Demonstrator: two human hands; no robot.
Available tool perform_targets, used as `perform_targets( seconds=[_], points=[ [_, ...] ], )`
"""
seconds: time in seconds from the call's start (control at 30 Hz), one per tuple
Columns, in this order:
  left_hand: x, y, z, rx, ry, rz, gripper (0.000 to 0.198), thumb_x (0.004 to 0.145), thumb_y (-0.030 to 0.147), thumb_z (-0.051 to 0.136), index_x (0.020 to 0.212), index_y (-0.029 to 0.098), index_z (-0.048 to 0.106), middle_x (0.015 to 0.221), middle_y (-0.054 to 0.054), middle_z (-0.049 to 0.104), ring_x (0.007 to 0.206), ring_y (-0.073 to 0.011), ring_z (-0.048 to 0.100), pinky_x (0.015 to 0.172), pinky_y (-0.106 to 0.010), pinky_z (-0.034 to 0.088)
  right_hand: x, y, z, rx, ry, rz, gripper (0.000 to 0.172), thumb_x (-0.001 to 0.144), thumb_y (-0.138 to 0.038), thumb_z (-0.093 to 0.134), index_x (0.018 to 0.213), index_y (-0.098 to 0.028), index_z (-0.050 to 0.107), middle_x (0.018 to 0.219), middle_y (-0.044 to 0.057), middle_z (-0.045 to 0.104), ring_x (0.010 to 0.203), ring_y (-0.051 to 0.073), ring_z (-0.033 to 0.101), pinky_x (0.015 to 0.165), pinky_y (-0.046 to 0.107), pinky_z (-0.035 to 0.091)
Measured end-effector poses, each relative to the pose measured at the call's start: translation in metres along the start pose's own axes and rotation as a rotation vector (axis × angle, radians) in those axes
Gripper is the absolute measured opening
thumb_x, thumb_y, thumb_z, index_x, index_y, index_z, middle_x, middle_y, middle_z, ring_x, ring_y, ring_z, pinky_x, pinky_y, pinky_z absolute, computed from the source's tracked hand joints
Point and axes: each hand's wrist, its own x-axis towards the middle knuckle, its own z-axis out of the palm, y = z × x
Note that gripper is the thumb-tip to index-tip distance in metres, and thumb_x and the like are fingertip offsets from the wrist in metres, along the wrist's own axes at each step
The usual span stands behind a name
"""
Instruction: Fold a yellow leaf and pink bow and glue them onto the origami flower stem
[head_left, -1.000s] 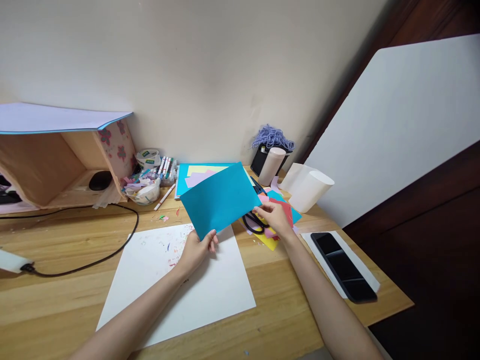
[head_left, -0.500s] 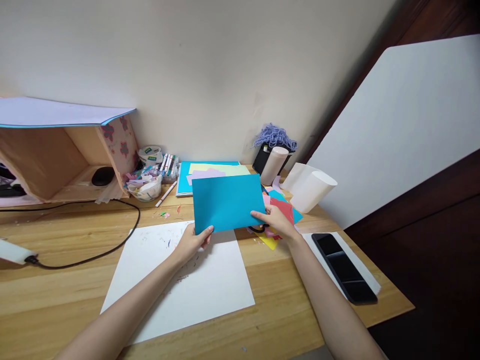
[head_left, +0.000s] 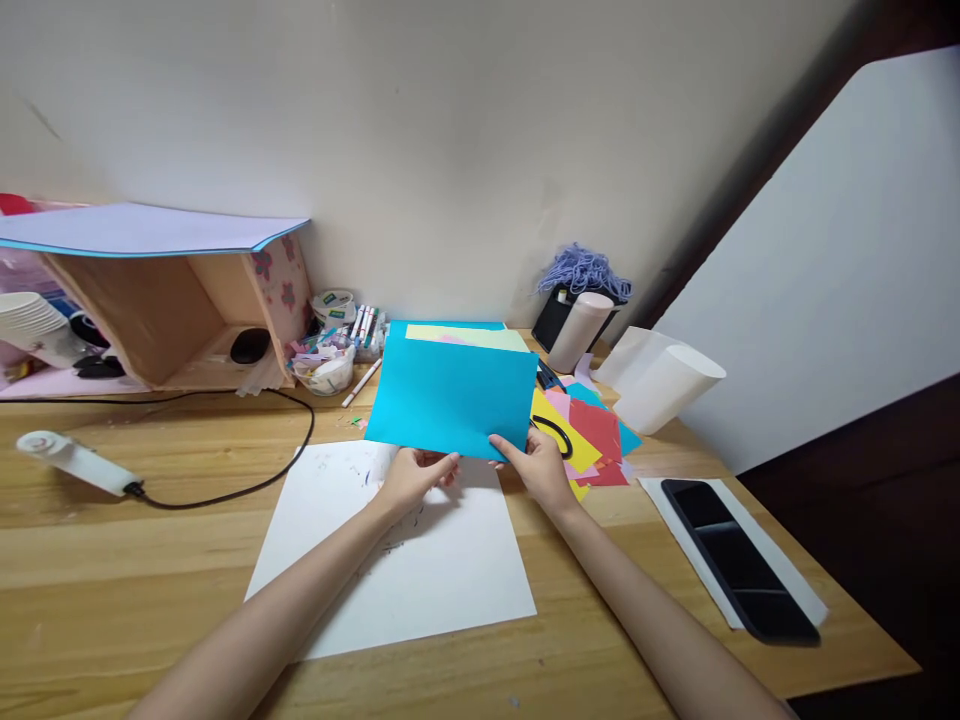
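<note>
A blue sheet of paper [head_left: 457,395] is held up at a tilt over a white sheet [head_left: 420,590] marked with small coloured strokes. At its lower right corner, my right hand [head_left: 544,468] pinches it, thumb on the front face and fingers behind. Just below the bottom edge is my left hand [head_left: 416,482], its thumb and curled fingers slightly apart with no paper visible between them; I cannot tell whether it touches the edge. Partly hidden behind the right hand, a dark curved handle [head_left: 555,435] lies on coloured paper scraps [head_left: 596,420].
A black phone [head_left: 739,560] rests on white paper at the right. Behind stand white paper rolls [head_left: 671,390], a pink cylinder [head_left: 581,330] and blue yarn [head_left: 585,270]. Markers [head_left: 365,325], a tub of scraps [head_left: 330,372], an open box [head_left: 217,310] and a corded white device [head_left: 79,462] are leftward.
My left hand has left the blue paper's lower left corner and moved right along its bottom edge. My right hand still grips the paper. The view has shifted left.
</note>
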Motion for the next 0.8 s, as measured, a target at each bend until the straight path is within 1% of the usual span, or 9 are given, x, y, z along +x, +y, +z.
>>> perform_targets(
  seconds=[0.1,0.2,0.27,0.33,0.43,0.5,0.6,0.7,0.8],
  points=[
    [0.001,-0.004,-0.001,0.091,0.035,-0.025,0.035,0.070,0.046,0.057,0.062,0.012,0.064,0.057,-0.007,0.064,0.056,-0.0162,0.058,0.057,-0.026,0.043,-0.005,-0.001,0.003,-0.041,-0.001,-0.020,0.035,0.064,-0.047,0.068,0.075,-0.015,0.061,0.070,0.006,0.069,0.060,0.023,0.066,0.058,0.034,0.056],
    [0.001,-0.009,-0.003,0.260,0.085,-0.041,0.037,0.073,0.048,0.052,0.059,0.016,0.063,0.060,-0.005,0.066,0.062,-0.0181,0.060,0.062,-0.027,0.043,-0.006,-0.003,0.002,-0.086,0.011,-0.017,0.035,0.064,-0.047,0.068,0.075,-0.015,0.061,0.071,0.007,0.069,0.060,0.023,0.067,0.057,0.033,0.056],
    [0.002,-0.011,-0.004,0.341,0.124,-0.050,0.039,0.074,0.049,0.049,0.055,0.017,0.063,0.057,-0.004,0.065,0.061,-0.0182,0.060,0.062,-0.027,0.043,-0.005,-0.004,0.000,-0.123,0.018,-0.016,0.035,0.064,-0.047,0.067,0.074,-0.015,0.061,0.071,0.007,0.069,0.058,0.022,0.066,0.055,0.032,0.055],
    [0.003,-0.011,-0.006,0.324,0.166,-0.040,0.039,0.073,0.047,0.049,0.051,0.017,0.061,0.050,-0.003,0.063,0.054,-0.0176,0.059,0.059,-0.026,0.043,-0.004,-0.005,-0.003,-0.180,0.031,-0.015,0.034,0.065,-0.048,0.067,0.069,-0.014,0.061,0.067,0.007,0.069,0.056,0.021,0.066,0.055,0.030,0.054],
    [0.006,-0.008,-0.013,0.231,0.246,0.019,0.033,0.070,0.040,0.053,0.046,0.016,0.057,0.042,-0.002,0.058,0.047,-0.0161,0.058,0.053,-0.024,0.043,0.000,-0.007,-0.010,-0.238,0.056,-0.009,0.037,0.065,-0.050,0.066,0.060,-0.014,0.059,0.059,0.007,0.067,0.055,0.021,0.065,0.054,0.028,0.052],
    [0.011,-0.007,-0.019,0.195,0.297,0.070,0.028,0.068,0.034,0.054,0.047,0.016,0.055,0.044,-0.002,0.058,0.046,-0.0147,0.057,0.050,-0.023,0.044,0.004,-0.008,-0.015,-0.229,0.081,0.006,0.037,0.063,-0.050,0.067,0.060,-0.014,0.059,0.056,0.007,0.066,0.052,0.020,0.064,0.050,0.027,0.051],
    [0.019,-0.008,-0.030,0.156,0.331,0.115,0.020,0.066,0.029,0.055,0.052,0.015,0.054,0.047,-0.001,0.058,0.044,-0.0126,0.055,0.046,-0.022,0.044,0.009,-0.011,-0.024,-0.202,0.125,0.056,0.037,0.060,-0.050,0.070,0.060,-0.015,0.057,0.052,0.006,0.064,0.043,0.017,0.060,0.042,0.025,0.048],
    [0.023,-0.010,-0.037,0.115,0.345,0.126,0.016,0.065,0.028,0.055,0.057,0.014,0.055,0.048,0.000,0.057,0.043,-0.0119,0.054,0.042,-0.022,0.044,0.014,-0.015,-0.034,-0.201,0.157,0.099,0.038,0.055,-0.048,0.073,0.057,-0.016,0.053,0.050,0.004,0.063,0.043,0.017,0.060,0.040,0.025,0.048],
    [0.024,-0.013,-0.039,0.087,0.361,0.127,0.016,0.063,0.029,0.058,0.058,0.013,0.057,0.049,-0.001,0.058,0.042,-0.0118,0.053,0.041,-0.022,0.044,0.019,-0.016,-0.044,-0.236,0.186,0.071,0.038,0.055,-0.048,0.073,0.055,-0.017,0.052,0.049,0.003,0.062,0.046,0.019,0.062,0.041,0.026,0.048]
  ],
)
